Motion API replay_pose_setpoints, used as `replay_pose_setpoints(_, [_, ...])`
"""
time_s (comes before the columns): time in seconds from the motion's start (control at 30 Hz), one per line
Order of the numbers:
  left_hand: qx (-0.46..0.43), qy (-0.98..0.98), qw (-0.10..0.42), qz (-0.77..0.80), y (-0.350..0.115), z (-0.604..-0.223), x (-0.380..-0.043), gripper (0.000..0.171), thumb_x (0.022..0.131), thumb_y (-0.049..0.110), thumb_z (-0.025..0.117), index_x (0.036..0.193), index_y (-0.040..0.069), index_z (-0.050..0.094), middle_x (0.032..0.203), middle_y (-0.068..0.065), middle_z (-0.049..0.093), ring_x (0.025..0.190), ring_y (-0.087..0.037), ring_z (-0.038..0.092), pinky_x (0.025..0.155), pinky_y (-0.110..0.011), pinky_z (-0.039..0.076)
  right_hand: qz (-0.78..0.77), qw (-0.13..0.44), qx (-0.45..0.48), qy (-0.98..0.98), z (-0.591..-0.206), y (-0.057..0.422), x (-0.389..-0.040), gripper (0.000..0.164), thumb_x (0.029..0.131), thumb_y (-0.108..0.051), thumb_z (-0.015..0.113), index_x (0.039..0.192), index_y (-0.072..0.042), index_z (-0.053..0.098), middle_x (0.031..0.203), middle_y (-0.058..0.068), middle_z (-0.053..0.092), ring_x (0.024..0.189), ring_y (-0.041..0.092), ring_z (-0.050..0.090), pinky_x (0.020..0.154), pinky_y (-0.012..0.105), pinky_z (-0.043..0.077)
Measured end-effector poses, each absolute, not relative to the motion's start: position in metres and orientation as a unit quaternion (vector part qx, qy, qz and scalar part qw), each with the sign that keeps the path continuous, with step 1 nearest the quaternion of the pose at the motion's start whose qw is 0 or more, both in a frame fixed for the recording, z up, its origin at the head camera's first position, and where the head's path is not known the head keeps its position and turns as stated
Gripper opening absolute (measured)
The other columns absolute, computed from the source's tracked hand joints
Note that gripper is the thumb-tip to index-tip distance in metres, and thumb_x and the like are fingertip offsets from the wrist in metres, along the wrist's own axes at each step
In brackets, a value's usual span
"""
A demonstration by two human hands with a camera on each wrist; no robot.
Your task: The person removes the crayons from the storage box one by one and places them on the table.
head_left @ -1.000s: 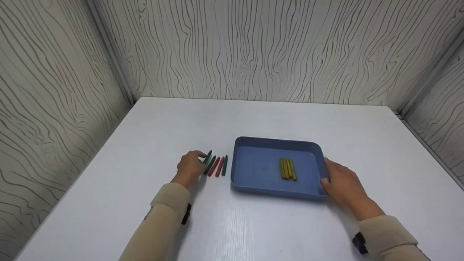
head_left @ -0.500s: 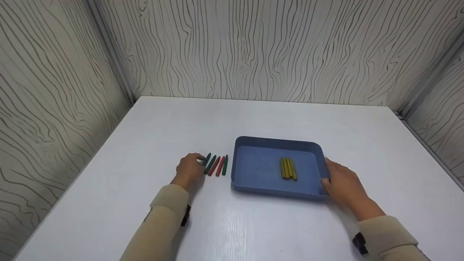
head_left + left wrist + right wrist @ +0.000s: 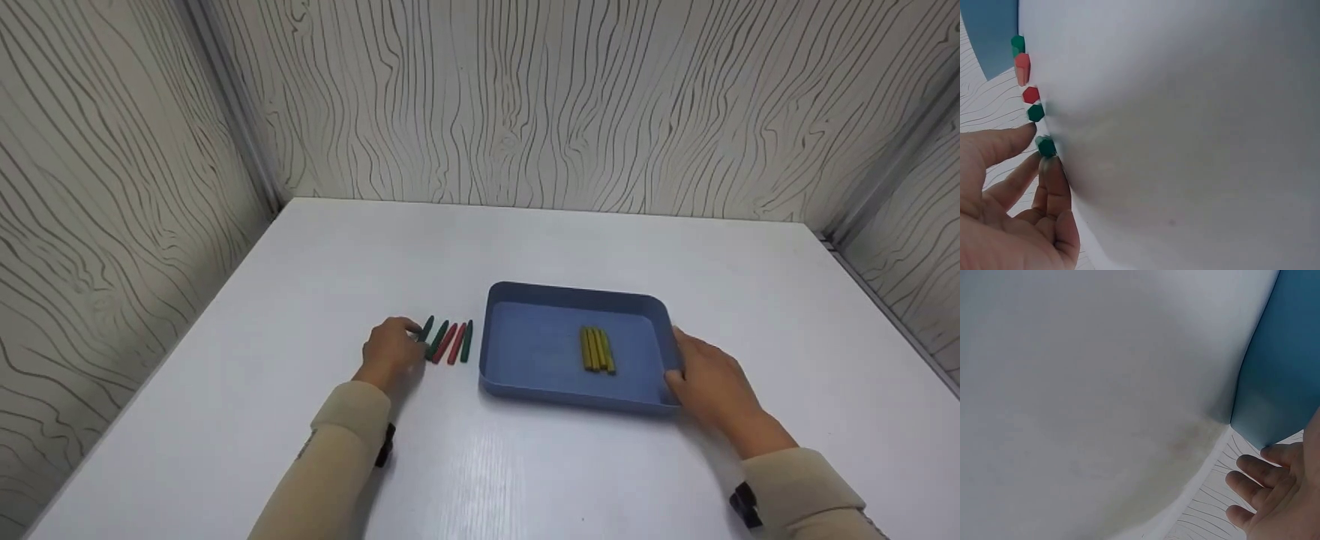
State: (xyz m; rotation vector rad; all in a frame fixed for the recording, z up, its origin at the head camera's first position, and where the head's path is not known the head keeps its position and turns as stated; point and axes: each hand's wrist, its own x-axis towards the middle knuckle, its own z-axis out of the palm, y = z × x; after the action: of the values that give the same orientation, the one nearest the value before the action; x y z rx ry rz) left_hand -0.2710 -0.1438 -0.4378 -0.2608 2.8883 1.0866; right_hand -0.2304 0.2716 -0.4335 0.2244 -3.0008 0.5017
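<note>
In the head view my left hand (image 3: 391, 346) is at the left end of a row of crayons on the white table. Its thumb and fingertips are on either side of the leftmost green crayon (image 3: 1046, 146), pinching it near its end. Beside that lie another green crayon (image 3: 1036, 113), two red crayons (image 3: 1030, 94) and a third green crayon (image 3: 467, 342). My right hand (image 3: 711, 379) grips the right wall of a shallow blue tray (image 3: 525, 352), thumb over the rim and fingers outside. Several yellow crayons (image 3: 598, 349) lie side by side in the tray.
The white table (image 3: 540, 480) extends around the tray and the row. Wood-patterned panels (image 3: 510, 105) rise at its back and sides. The tray's left wall stands just right of the crayon row.
The leftmost green crayon has come down and shifted slightly left with my left hand, leaving a small gap to its neighbour. Right hand and tray stay in place.
</note>
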Motion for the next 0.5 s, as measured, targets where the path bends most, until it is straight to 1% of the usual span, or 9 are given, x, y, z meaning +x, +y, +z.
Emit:
replay_pose_setpoints(0.1, [-0.084, 0.933, 0.013, 0.349, -0.1449, -0.4382, -0.2717, 0.039, 0.085, 0.021, 0.068, 0.117, -0.001, 0.063, 0.116, -0.018, 0.062, 0.111, -0.035, 0.055, 0.093, -0.047, 0.042, 0.163, 0.048, 0.074, -0.983, -0.4339, 0.2715, -0.2302, 0.062, 0.09, -0.013, 0.048, 0.143, 0.011, 0.028, 0.138, 0.034, 0.038, 0.127, 0.05, 0.032, 0.102, 0.059, 0.022])
replay_pose_setpoints(0.23, [-0.085, 0.93, 0.009, 0.357, -0.1461, -0.4377, -0.2722, 0.056, 0.082, 0.035, 0.073, 0.122, -0.002, 0.06, 0.122, -0.019, 0.058, 0.115, -0.035, 0.052, 0.095, -0.047, 0.04, 0.161, 0.051, 0.078, -0.983, -0.4341, 0.2713, -0.2301, 0.061, 0.09, -0.013, 0.048, 0.143, 0.012, 0.029, 0.137, 0.034, 0.038, 0.126, 0.051, 0.033, 0.102, 0.06, 0.022])
replay_pose_setpoints(0.33, [-0.092, 0.925, 0.011, 0.368, -0.1466, -0.4359, -0.2725, 0.066, 0.079, 0.04, 0.074, 0.128, -0.001, 0.056, 0.127, -0.02, 0.056, 0.118, -0.036, 0.05, 0.096, -0.048, 0.039, 0.163, 0.052, 0.079, -0.982, -0.4339, 0.2713, -0.2301, 0.061, 0.09, -0.012, 0.048, 0.142, 0.012, 0.029, 0.137, 0.035, 0.039, 0.126, 0.051, 0.033, 0.102, 0.06, 0.023])
replay_pose_setpoints(0.5, [-0.086, 0.927, -0.004, 0.364, -0.1471, -0.4311, -0.2746, 0.076, 0.076, 0.048, 0.075, 0.132, 0.0, 0.054, 0.127, -0.02, 0.056, 0.116, -0.035, 0.052, 0.094, -0.049, 0.041, 0.162, 0.051, 0.083, -0.982, -0.4338, 0.2721, -0.2308, 0.061, 0.09, -0.011, 0.05, 0.142, 0.013, 0.029, 0.137, 0.035, 0.038, 0.126, 0.051, 0.033, 0.102, 0.059, 0.023])
